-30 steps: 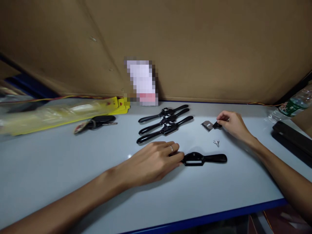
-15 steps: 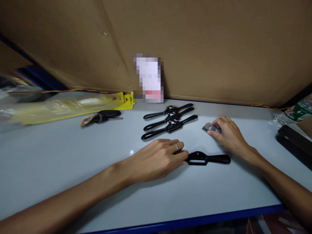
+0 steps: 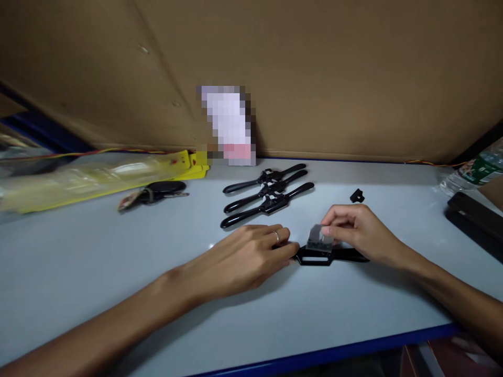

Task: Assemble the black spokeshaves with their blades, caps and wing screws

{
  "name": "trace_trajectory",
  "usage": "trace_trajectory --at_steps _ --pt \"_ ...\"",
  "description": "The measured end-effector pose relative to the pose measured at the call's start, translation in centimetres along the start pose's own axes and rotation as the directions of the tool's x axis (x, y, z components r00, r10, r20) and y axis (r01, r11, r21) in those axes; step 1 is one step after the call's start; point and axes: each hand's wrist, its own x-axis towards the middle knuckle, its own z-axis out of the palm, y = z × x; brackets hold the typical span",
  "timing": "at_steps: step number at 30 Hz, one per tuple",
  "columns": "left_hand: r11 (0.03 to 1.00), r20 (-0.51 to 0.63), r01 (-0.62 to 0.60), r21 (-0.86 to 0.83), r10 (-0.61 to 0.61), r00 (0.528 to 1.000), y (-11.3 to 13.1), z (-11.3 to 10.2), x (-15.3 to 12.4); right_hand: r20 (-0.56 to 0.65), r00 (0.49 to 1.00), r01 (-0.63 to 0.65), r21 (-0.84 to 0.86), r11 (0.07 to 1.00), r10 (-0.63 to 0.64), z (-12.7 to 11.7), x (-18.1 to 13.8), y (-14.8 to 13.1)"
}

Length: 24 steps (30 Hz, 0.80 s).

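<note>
A black two-handled spokeshave body [image 3: 314,256] lies on the pale table [image 3: 118,272] in front of me. My left hand [image 3: 243,259] lies over its left handle, fingers closed on it, a ring on one finger. My right hand [image 3: 356,230] pinches a small grey metal blade [image 3: 319,238] and holds it right over the middle of the body. A small black cap piece [image 3: 357,196] lies alone on the table behind my right hand.
Three assembled black spokeshaves [image 3: 267,196] lie side by side farther back. A key fob with keys [image 3: 151,195] and yellow packaged bags [image 3: 94,178] lie at the left. A black case [image 3: 475,220] and a water bottle [image 3: 475,173] are at the right. Cardboard [image 3: 314,78] walls the back.
My right hand let go of the black cap piece, picked up the grey blade and brought it left and nearer, onto the spokeshave body. My left hand has stayed on the handle.
</note>
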Motion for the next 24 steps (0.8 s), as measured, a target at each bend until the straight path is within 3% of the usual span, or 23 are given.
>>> trace_trajectory --at_steps 8,15,24 --pt "0.998 -0.002 -0.024 0.065 0.024 1.0 0.0 -0.1 0.1 0.021 1.0 -0.007 -0.126 0.992 0.01 0.8 0.0 0.2" --pt "0.997 -0.026 -0.023 0.076 0.025 0.999 0.2 -0.1 0.1 0.055 0.996 0.077 -0.263 0.962 -0.064 1.3 0.1 0.3" --pt "0.998 -0.036 -0.024 0.064 0.026 0.999 0.2 0.2 0.1 0.085 0.993 0.101 -0.284 0.954 -0.08 1.1 0.1 0.3"
